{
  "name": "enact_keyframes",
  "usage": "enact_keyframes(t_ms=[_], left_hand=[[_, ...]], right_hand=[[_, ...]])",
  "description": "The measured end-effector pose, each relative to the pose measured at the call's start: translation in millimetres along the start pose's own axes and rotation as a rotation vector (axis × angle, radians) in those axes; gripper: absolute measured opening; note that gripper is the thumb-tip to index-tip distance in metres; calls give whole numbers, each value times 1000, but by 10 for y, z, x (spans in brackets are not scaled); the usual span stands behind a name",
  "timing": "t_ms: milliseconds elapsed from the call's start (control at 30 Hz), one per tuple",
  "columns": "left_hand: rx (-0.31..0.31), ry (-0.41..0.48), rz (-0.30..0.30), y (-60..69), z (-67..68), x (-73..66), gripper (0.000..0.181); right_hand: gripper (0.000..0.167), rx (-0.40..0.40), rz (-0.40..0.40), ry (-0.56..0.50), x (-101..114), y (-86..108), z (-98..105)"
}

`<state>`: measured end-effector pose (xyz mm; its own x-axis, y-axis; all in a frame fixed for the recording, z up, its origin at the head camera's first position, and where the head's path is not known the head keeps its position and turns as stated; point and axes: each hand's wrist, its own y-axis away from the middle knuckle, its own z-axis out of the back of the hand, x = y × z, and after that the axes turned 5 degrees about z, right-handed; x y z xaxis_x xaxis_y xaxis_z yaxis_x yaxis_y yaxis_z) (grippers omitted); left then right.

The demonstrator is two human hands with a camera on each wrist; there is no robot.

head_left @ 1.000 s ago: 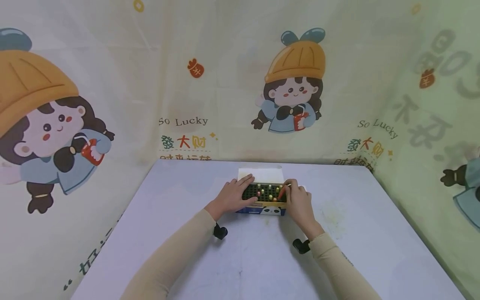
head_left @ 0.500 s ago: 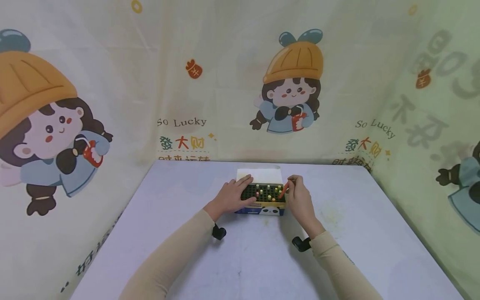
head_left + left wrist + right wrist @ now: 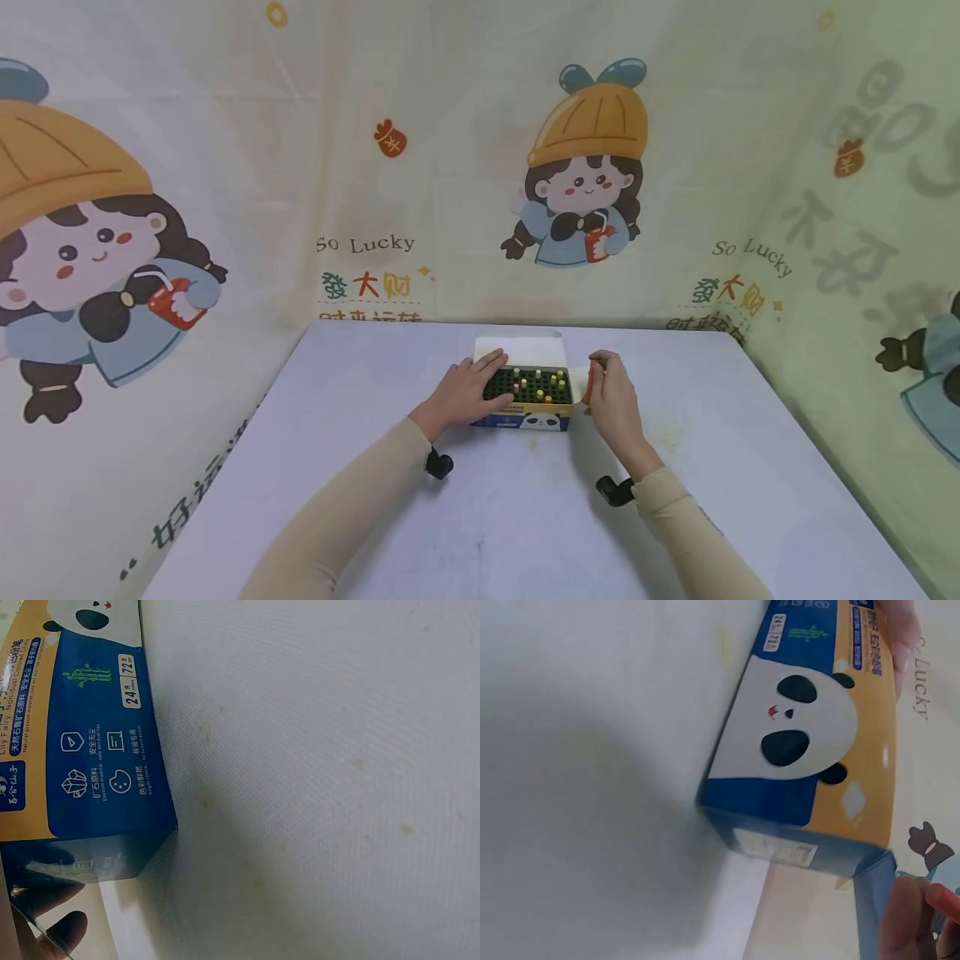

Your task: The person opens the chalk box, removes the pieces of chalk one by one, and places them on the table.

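chalk (image 3: 945, 901) farther right, over table (image 3: 480, 517)

Curtained tabletop booth (image 3: 465, 192), wider premises undetermined, cartoon-printed cloth (image 3: 712, 167) on three sides, "So Lucky" lettering (image 3: 382, 244) noted, white table (image 3: 480, 517) within

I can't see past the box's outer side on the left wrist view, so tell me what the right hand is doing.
Observer: The head view shows the right hand pinching a reddish stick, off to the right of the box.
Operator: Understood. Now report what is inside the box; I only get its printed outside.
Observer: From the head view, several light-tipped sticks stand in a dark tray with rows of holes.
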<state>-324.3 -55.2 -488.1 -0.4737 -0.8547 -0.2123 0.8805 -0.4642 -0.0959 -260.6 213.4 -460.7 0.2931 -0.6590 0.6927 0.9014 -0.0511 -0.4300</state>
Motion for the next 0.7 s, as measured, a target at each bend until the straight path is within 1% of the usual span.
enact_keyframes(t_ms=[100,267,433,567,700], left_hand=[[0,-8,4,3,2,-2,84],[-4,-16,1,-3,-8,1,85],[7,-5,9,-3,-12,-2,86],[10,4,13,4,1,-11,86],[3,7,7,13,18,-19,85]], right_hand=[[34,-10,-3,-23,-32,24,35],[36,-48,17,-41,-86,39,87],[40,-73,7,-68,-152,50,142],[39,-111,17,-62,-230,48,208],[37,-145,5,-34,-304,52,281]])
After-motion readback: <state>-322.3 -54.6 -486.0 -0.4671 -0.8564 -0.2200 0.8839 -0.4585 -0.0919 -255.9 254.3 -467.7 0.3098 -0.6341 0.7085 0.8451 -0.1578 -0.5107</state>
